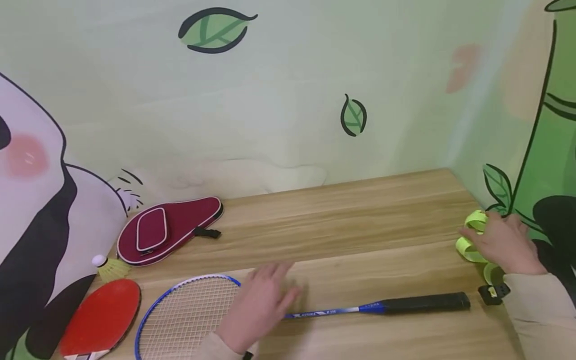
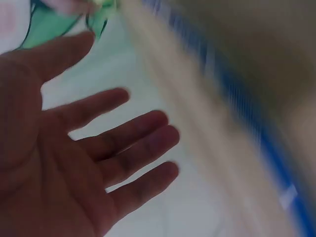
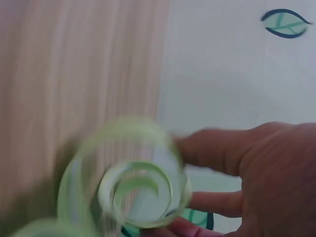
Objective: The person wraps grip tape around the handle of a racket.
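My right hand, at the right end of the table, holds a loosely coiled yellow-green strip of tape. In the right wrist view thumb and fingers grip the side of the curled tape, with some loops hanging free. My left hand hovers over the blue badminton racket, where head and shaft meet, fingers spread. The left wrist view shows that palm bare, beside the blurred blue racket frame. The racket lies flat, its black handle pointing right.
A red table tennis bat lies at the front left, with a shuttlecock just behind it. Further back is a maroon bat case. A small black object sits by my right wrist. A printed wall borders the wooden table.
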The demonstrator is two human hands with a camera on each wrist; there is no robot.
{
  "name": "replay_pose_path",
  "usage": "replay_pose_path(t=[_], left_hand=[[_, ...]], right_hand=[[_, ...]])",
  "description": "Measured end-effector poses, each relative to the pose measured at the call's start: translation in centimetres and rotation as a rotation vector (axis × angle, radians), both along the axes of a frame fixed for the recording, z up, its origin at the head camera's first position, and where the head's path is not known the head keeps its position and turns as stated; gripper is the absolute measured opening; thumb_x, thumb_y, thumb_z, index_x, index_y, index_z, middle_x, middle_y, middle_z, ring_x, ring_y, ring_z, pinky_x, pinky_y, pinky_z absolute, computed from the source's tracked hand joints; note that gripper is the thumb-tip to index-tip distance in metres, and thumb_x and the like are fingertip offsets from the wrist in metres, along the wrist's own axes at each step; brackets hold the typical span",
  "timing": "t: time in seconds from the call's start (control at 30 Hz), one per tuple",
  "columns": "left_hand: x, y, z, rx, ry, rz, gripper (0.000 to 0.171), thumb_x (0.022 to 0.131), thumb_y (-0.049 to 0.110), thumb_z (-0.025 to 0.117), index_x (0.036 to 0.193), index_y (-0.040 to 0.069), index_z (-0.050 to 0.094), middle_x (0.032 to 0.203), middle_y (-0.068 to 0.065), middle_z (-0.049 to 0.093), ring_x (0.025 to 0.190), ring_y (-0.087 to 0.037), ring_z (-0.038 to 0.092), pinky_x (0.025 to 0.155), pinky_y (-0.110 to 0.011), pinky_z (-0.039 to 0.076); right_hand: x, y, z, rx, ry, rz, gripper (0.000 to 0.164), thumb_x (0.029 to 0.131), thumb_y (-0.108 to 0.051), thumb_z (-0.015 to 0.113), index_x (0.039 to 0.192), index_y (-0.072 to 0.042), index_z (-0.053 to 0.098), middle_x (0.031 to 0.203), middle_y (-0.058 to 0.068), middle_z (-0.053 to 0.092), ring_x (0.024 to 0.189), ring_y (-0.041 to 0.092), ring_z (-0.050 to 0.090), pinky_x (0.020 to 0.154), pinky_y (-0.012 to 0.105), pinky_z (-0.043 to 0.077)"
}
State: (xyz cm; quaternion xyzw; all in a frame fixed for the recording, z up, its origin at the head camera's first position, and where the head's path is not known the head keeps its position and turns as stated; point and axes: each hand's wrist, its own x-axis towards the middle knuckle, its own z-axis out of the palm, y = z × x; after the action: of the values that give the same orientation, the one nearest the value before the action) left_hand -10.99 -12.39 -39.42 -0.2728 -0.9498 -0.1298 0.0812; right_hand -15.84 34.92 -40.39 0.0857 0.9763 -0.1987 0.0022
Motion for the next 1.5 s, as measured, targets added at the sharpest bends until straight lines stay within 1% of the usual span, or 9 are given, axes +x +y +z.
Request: replay_pose_path(t=[0.2, 0.37, 0.5, 0.7, 0.87, 1.0, 1.1, 1.23, 1.5], left_hand=[[0.2, 5.1, -4.0, -0.109, -0.202, -0.160, 0.034, 0.082, 0.044, 0.075, 0.098, 0.016, 0.066, 0.086, 0.008, 0.049, 0.081, -0.009, 0.047, 0.067, -0.024, 0.042], [-0.5, 6.7, -4.8, -0.150, -0.110, -0.205, 0.019, 0.078, 0.020, 0.079, 0.094, 0.018, 0.068, 0.084, 0.008, 0.057, 0.078, -0.008, 0.053, 0.065, -0.023, 0.044], [-0.8, 7.0, -4.9, -0.213, -0.084, -0.202, 0.032, 0.073, 0.009, 0.077, 0.102, 0.019, 0.067, 0.088, 0.003, 0.061, 0.079, -0.013, 0.056, 0.065, -0.026, 0.048], [-1.4, 6.8, -3.6, -0.139, -0.094, -0.140, 0.052, 0.069, -0.001, 0.075, 0.117, 0.017, 0.066, 0.089, -0.001, 0.057, 0.066, -0.012, 0.052, 0.054, -0.021, 0.045], [-2.6, 6.0, -1.6, -0.097, 0.037, -0.080, 0.058, 0.067, 0.000, 0.073, 0.123, 0.016, 0.066, 0.084, 0.001, 0.060, 0.059, -0.008, 0.048, 0.054, -0.019, 0.040], [-3.0, 5.1, -0.1, -0.013, 0.110, -0.009, 0.027, 0.091, 0.021, 0.065, 0.117, 0.015, 0.071, 0.074, 0.001, 0.055, 0.055, -0.009, 0.041, 0.051, -0.021, 0.036], [-3.4, 4.7, 1.0, 0.060, 0.131, 0.038, 0.046, 0.098, 0.050, 0.050, 0.113, 0.014, 0.073, 0.071, 0.000, 0.051, 0.057, -0.011, 0.041, 0.052, -0.023, 0.035], [-4.0, 4.1, 2.4, 0.110, 0.173, 0.110, 0.066, 0.091, 0.069, 0.044, 0.115, 0.014, 0.073, 0.070, 0.000, 0.048, 0.059, -0.014, 0.042, 0.054, -0.025, 0.034], [-5.2, 3.2, 4.7, 0.161, 0.360, 0.173, 0.088, 0.070, 0.081, 0.060, 0.119, 0.009, 0.070, 0.068, 0.002, 0.037, 0.059, -0.014, 0.033, 0.059, -0.027, 0.033]], right_hand=[[-1.4, -2.0, 0.0, -0.151, 0.090, 0.138, 0.060, 0.085, -0.002, 0.053, 0.133, 0.024, 0.030, 0.110, 0.046, 0.042, 0.093, 0.051, 0.041, 0.062, 0.046, 0.044], [-2.1, -3.7, 0.7, -0.221, 0.224, 0.244, 0.054, 0.080, 0.011, 0.050, 0.133, 0.018, 0.040, 0.107, 0.033, 0.053, 0.096, 0.046, 0.054, 0.068, 0.030, 0.046], [-2.5, -5.7, 1.8, -0.272, 0.232, 0.292, 0.052, 0.084, 0.012, 0.045, 0.136, 0.012, 0.042, 0.109, 0.027, 0.056, 0.094, 0.038, 0.054, 0.058, 0.022, 0.040], [-2.0, -8.7, 3.9, -0.330, 0.300, 0.351, 0.048, 0.089, 0.012, 0.047, 0.136, 0.004, 0.047, 0.108, 0.019, 0.057, 0.096, 0.032, 0.053, 0.059, 0.020, 0.041], [-1.3, -11.6, 5.2, -0.418, 0.369, 0.424, 0.047, 0.092, 0.010, 0.052, 0.137, -0.004, 0.051, 0.107, 0.010, 0.058, 0.098, 0.017, 0.052, 0.075, 0.013, 0.040], [-0.6, -14.1, 5.8, -0.501, 0.431, 0.510, 0.049, 0.092, 0.013, 0.053, 0.135, -0.009, 0.054, 0.106, 0.003, 0.057, 0.098, 0.009, 0.052, 0.083, 0.008, 0.041], [-0.1, -15.6, 6.0, -0.483, 0.493, 0.582, 0.053, 0.088, 0.017, 0.056, 0.134, -0.011, 0.055, 0.106, -0.002, 0.057, 0.098, 0.008, 0.053, 0.087, 0.008, 0.041], [0.4, -17.5, 6.2, -0.425, 0.610, 0.654, 0.059, 0.081, 0.022, 0.061, 0.130, -0.010, 0.058, 0.106, -0.003, 0.058, 0.098, 0.009, 0.054, 0.090, 0.009, 0.040], [0.5, -21.7, 7.0, -0.516, 0.806, 0.701, 0.052, 0.080, 0.027, 0.057, 0.124, -0.001, 0.060, 0.109, 0.006, 0.056, 0.094, 0.010, 0.056, 0.078, 0.013, 0.047]])
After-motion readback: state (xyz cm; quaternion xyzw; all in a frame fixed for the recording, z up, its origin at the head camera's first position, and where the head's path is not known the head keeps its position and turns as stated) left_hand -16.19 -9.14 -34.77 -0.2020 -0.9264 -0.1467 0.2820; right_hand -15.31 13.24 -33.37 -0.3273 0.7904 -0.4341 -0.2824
